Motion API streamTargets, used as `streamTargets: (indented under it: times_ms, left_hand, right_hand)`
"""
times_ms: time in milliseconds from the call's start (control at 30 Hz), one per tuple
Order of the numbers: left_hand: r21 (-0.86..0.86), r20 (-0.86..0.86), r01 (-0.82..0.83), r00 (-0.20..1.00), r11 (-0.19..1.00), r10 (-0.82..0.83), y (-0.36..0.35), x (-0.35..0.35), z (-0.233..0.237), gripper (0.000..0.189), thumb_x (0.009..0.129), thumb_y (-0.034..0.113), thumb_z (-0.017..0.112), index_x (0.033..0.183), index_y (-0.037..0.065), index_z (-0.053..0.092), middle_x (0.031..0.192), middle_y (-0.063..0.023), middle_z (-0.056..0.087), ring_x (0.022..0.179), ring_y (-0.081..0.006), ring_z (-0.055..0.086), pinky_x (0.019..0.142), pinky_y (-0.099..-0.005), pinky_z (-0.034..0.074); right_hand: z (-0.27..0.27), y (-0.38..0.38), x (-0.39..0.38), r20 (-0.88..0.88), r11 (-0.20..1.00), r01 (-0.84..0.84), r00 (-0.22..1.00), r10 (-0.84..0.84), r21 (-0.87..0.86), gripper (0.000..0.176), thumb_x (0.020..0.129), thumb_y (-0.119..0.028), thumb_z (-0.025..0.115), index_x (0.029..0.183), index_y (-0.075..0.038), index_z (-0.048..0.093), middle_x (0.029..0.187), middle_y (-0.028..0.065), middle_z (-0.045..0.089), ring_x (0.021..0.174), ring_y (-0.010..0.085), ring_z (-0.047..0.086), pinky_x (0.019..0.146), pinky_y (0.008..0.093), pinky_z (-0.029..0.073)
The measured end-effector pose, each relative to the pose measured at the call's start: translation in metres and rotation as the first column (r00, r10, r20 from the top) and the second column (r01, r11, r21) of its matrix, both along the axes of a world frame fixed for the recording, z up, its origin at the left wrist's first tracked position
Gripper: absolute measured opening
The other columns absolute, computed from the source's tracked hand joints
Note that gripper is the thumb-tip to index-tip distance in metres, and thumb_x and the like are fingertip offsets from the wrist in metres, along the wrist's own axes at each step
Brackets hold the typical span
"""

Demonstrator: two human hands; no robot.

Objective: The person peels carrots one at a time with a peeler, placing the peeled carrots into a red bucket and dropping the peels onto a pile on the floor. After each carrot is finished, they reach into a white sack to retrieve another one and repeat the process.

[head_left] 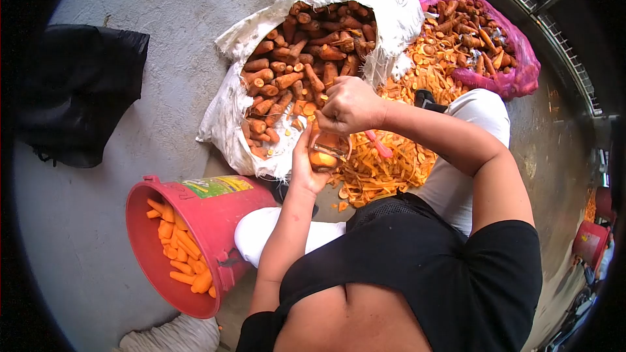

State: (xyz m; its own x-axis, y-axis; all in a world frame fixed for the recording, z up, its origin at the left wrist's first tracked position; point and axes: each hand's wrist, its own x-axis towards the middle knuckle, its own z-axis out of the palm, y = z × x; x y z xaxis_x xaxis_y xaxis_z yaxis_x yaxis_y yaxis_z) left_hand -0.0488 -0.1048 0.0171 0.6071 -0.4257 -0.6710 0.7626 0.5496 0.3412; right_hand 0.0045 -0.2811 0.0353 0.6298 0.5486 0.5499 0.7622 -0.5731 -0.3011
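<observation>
My left hand is closed round a carrot, whose pale, peeled-looking end faces up at me. Across that carrot lies what looks like a wide peeler. My right hand, in a fist just above, grips its upper end; the fingers hide most of the handle. Beyond my hands a white woven sack gapes open, full of unpeeled carrots. Orange peelings are heaped below my right forearm, with a pink-handled tool lying on them.
Left of my knee, a red bucket lies tipped, with peeled carrots inside. A pink sack of carrots and scraps stands at the back right. Black plastic lies on the left. Another red bucket is at the far right.
</observation>
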Motion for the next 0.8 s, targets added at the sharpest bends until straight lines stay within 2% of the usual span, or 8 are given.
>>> streamTargets:
  times_ms: [133, 167, 233, 300, 367, 533, 633, 800]
  left_hand:
    - [-0.141, 0.151, 0.225, 0.967, 0.964, -0.204, 0.015, -0.001, -0.025, 0.043, 0.095, 0.044, 0.044, 0.116, 0.010, 0.056, 0.095, -0.0116, 0.065, 0.076, -0.0229, 0.065, 0.062, -0.0370, 0.055]
    - [-0.037, 0.135, 0.194, 0.973, 0.980, -0.188, 0.006, -0.006, -0.010, 0.045, 0.096, 0.045, 0.041, 0.117, 0.008, 0.055, 0.090, -0.0133, 0.065, 0.066, -0.0241, 0.064, 0.052, -0.0354, 0.053]
    - [-0.128, 0.198, 0.247, 0.955, 0.961, -0.219, 0.005, -0.010, 0.001, 0.047, 0.096, 0.046, 0.041, 0.119, 0.007, 0.055, 0.092, -0.0137, 0.065, 0.071, -0.0251, 0.065, 0.058, -0.0360, 0.054]
    - [-0.094, 0.151, 0.191, 0.973, 0.977, -0.176, 0.006, -0.006, -0.005, 0.049, 0.095, 0.047, 0.041, 0.119, 0.006, 0.054, 0.094, -0.0145, 0.064, 0.076, -0.0253, 0.064, 0.062, -0.0363, 0.055]
    - [-0.099, 0.097, 0.133, 0.988, 0.986, -0.123, 0.007, -0.002, -0.008, 0.049, 0.095, 0.048, 0.041, 0.120, 0.007, 0.054, 0.095, -0.0148, 0.064, 0.079, -0.0252, 0.064, 0.066, -0.0369, 0.055]
    - [-0.025, 0.042, 0.044, 0.998, 0.999, -0.043, 0.010, 0.006, -0.018, 0.048, 0.092, 0.049, 0.049, 0.120, 0.011, 0.055, 0.100, -0.0109, 0.063, 0.082, -0.0236, 0.063, 0.069, -0.0375, 0.055]
    - [0.006, 0.052, -0.034, 0.998, 0.999, 0.034, 0.002, 0.007, -0.015, 0.041, 0.093, 0.044, 0.051, 0.117, 0.011, 0.056, 0.102, -0.0087, 0.062, 0.087, -0.0236, 0.063, 0.071, -0.0389, 0.055]
    - [-0.056, -0.105, -0.030, 0.994, 0.998, 0.024, 0.004, 0.010, -0.034, 0.041, 0.095, 0.040, 0.047, 0.116, 0.005, 0.054, 0.108, -0.0130, 0.061, 0.097, -0.0261, 0.061, 0.086, -0.0429, 0.052]
  right_hand:
    - [-0.018, -0.023, 0.026, -0.216, 0.964, 0.224, 0.944, -0.252, -0.143, 0.040, 0.078, -0.019, 0.059, 0.041, -0.015, 0.045, 0.037, 0.0017, 0.039, 0.043, 0.0179, 0.047, 0.060, 0.0343, 0.049]
    - [-0.022, -0.039, 0.040, 0.002, 0.886, 0.322, 0.940, -0.341, -0.333, 0.043, 0.083, -0.022, 0.055, 0.042, -0.015, 0.046, 0.037, 0.0013, 0.036, 0.043, 0.0177, 0.048, 0.064, 0.0368, 0.051]
    - [-0.032, -0.073, 0.064, -0.146, 0.747, 0.450, 0.802, -0.579, -0.490, 0.045, 0.087, -0.025, 0.048, 0.043, -0.015, 0.049, 0.037, 0.0027, 0.040, 0.043, 0.0210, 0.051, 0.073, 0.0411, 0.050]
    - [-0.019, -0.081, 0.057, 0.112, 0.727, 0.610, 0.785, -0.610, -0.316, 0.047, 0.088, -0.026, 0.048, 0.044, -0.012, 0.055, 0.041, 0.0052, 0.049, 0.042, 0.0233, 0.054, 0.065, 0.0387, 0.051]
    - [-0.011, -0.071, 0.053, -0.108, 0.764, 0.556, 0.781, -0.615, -0.327, 0.047, 0.089, -0.027, 0.048, 0.046, -0.009, 0.058, 0.044, 0.0071, 0.053, 0.040, 0.0243, 0.055, 0.056, 0.0361, 0.050]
    - [0.008, -0.034, 0.024, -0.470, 0.945, 0.294, 0.820, -0.327, -0.144, 0.039, 0.088, -0.028, 0.053, 0.053, -0.015, 0.067, 0.042, 0.0008, 0.055, 0.035, 0.0113, 0.049, 0.045, 0.0325, 0.047]
    - [0.000, -0.012, 0.005, -0.129, 0.984, 0.169, 0.978, -0.161, 0.048, 0.032, 0.079, -0.022, 0.061, 0.049, -0.012, 0.062, 0.044, 0.0031, 0.052, 0.043, 0.0195, 0.050, 0.054, 0.0332, 0.044]
    - [-0.004, -0.005, -0.006, -0.047, 0.999, 0.006, 0.999, -0.003, 0.050, 0.033, 0.072, -0.019, 0.065, 0.043, -0.012, 0.051, 0.046, 0.0033, 0.050, 0.046, 0.0232, 0.050, 0.051, 0.0359, 0.037]
